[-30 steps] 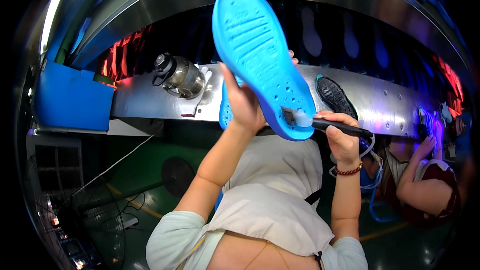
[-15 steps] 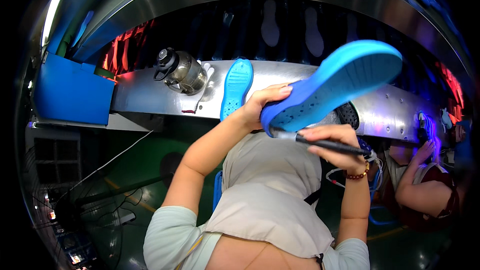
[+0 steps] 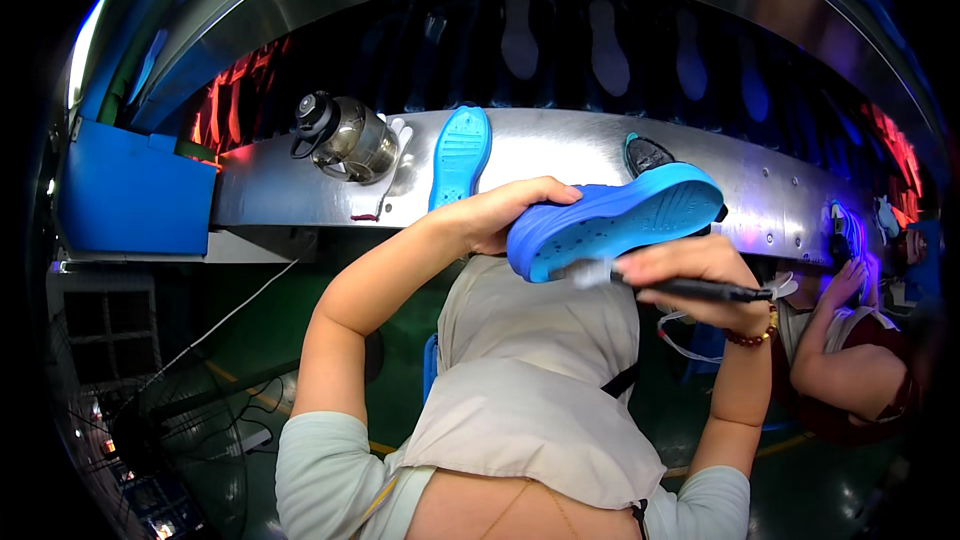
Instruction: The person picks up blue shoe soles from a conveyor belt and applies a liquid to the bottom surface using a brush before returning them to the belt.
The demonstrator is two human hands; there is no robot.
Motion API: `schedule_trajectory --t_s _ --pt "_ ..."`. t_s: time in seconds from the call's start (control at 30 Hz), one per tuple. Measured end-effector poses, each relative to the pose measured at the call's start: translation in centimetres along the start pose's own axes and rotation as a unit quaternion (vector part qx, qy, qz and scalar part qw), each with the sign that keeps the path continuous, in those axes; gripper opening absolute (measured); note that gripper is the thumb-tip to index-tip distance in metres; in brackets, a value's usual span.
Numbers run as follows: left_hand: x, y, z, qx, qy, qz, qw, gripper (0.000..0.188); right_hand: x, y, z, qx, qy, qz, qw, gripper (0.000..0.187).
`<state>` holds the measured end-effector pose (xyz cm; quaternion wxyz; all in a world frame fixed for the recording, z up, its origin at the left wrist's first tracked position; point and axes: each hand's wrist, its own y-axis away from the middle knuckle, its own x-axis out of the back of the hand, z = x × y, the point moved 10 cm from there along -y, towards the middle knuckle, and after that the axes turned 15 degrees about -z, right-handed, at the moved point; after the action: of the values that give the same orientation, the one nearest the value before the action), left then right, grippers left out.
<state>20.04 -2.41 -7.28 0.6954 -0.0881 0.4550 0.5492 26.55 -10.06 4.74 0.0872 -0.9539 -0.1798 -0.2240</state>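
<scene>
A blue shoe sole (image 3: pixel 625 217) is tilted in front of me, its hollow inner side facing me. My left hand (image 3: pixel 515 210) grips it at the left end, thumb on the upper edge. Between the fingers of my right hand (image 3: pixel 697 278) is a black-handled brush (image 3: pixel 715 291). Its pale, blurred bristles reach into the near left end of the sole. On the metal ledge behind lies another light blue sole (image 3: pixel 461 157). A dark, bowl-like container (image 3: pixel 650 153) shows just beyond the held sole.
A dark clear bottle (image 3: pixel 352 140) stands on the ledge (image 3: pixel 262 180) at the left, beside a white cloth or glove (image 3: pixel 398 145). Behind the ledge, dark sole shapes (image 3: pixel 608 45) lie on a black conveyor. Another person's arm (image 3: pixel 835 360) is at the right.
The held sole has swung lower and closer, its far end dropping. My right hand and brush have shifted slightly right. The dark container behind now shows more. The whole view has moved a little.
</scene>
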Motion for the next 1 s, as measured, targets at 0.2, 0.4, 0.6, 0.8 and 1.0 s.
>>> schedule_trajectory --t_s 0.2,0.4,0.6,0.8,1.0 --pt "0.9 1.2 0.1 -0.027 -0.05 0.003 0.998 0.06 -1.1 1.0 0.2 -0.043 0.027 -0.068 0.996 0.023" --pt "1.3 2.2 1.5 -0.085 -0.043 0.027 0.995 0.06 0.4 1.5 1.8 -0.017 -0.003 0.044 0.999 0.022" --pt "3.4 3.8 1.8 -0.145 0.055 0.075 0.985 0.054 3.2 3.9 4.6 -0.143 -0.119 0.169 0.968 0.021" --pt "2.2 5.2 3.9 -0.177 -0.085 0.047 0.979 0.059 1.4 2.6 3.0 -0.036 -0.04 0.095 0.994 0.022" --pt "5.2 -0.1 3.0 -0.408 0.17 -0.084 0.893 0.061 1.0 1.7 4.4 -0.081 -0.133 0.2 0.967 0.021"
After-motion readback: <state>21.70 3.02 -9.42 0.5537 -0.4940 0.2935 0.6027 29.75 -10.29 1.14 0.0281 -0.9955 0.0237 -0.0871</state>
